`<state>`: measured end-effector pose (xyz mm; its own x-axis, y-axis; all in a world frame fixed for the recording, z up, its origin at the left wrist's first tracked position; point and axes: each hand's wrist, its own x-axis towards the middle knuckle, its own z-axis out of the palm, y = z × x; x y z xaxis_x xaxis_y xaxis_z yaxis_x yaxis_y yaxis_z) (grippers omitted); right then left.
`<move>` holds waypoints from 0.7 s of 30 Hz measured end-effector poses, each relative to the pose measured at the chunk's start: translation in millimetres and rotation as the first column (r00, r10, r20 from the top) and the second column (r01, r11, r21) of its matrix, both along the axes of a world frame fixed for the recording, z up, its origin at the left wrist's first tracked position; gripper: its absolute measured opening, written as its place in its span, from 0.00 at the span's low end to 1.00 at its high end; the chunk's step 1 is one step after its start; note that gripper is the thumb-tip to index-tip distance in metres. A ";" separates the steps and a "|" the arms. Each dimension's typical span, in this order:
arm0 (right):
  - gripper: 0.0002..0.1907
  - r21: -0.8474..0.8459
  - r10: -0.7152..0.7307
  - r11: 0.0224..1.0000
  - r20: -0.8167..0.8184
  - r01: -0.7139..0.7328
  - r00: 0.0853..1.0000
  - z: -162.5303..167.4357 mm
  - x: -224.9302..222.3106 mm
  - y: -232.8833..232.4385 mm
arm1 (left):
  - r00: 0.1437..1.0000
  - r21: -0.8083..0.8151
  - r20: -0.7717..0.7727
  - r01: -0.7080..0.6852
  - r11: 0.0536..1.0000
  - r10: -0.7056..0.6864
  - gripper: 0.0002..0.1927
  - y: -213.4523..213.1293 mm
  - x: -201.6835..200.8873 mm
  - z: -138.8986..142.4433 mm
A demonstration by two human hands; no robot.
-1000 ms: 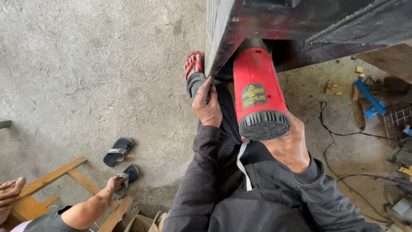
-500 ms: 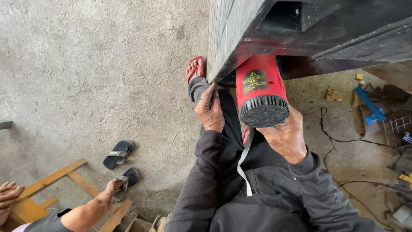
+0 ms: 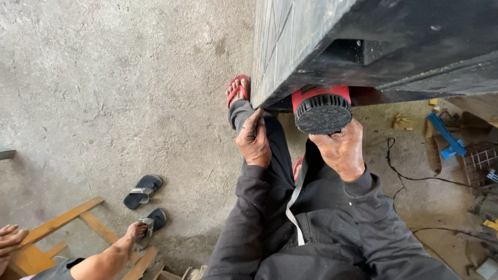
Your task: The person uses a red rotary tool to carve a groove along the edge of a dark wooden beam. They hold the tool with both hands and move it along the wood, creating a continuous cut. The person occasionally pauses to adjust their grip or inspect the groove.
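My right hand (image 3: 340,150) grips a red power tool (image 3: 320,106) from below. The tool's black ribbed rear end faces me, and its front is hidden under a large black metal structure (image 3: 373,46) that fills the top right. My left hand (image 3: 253,137) rests on my dark trouser leg, its fingertips reaching the lower corner of the metal structure, and it holds nothing. My foot in a red flip-flop (image 3: 237,89) stands just left of that corner.
A pair of dark sandals (image 3: 144,190) lies on the concrete floor. Another person's arm and foot (image 3: 111,254) lie over a wooden frame (image 3: 59,222) at lower left. A blue clamp (image 3: 445,139), a black cable (image 3: 402,176) and scrap sit at the right.
The red tool has gone further under the black metal structure, so less of its body shows. My left hand stays on my leg by the corner.
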<state>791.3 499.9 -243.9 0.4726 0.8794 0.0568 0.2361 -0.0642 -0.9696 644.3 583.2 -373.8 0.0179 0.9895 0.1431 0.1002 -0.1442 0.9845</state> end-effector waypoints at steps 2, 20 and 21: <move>0.09 -0.009 -0.008 1.000 0.011 0.008 1.000 -0.5 0.4 2.7 | 1.000 0.003 -0.006 0.005 1.000 -0.005 0.11 1.0 0.2 1.7; 0.12 0.063 0.003 0.998 -0.258 0.013 0.966 -4.1 -9.2 -28.3 | 0.999 0.018 0.035 -0.005 1.000 0.004 0.12 -1.0 3.5 -2.3; 0.14 0.066 -0.008 0.997 -0.398 0.037 0.917 -2.8 -12.8 -35.5 | 1.000 0.026 0.018 -0.004 1.000 0.004 0.12 -2.3 3.4 -3.4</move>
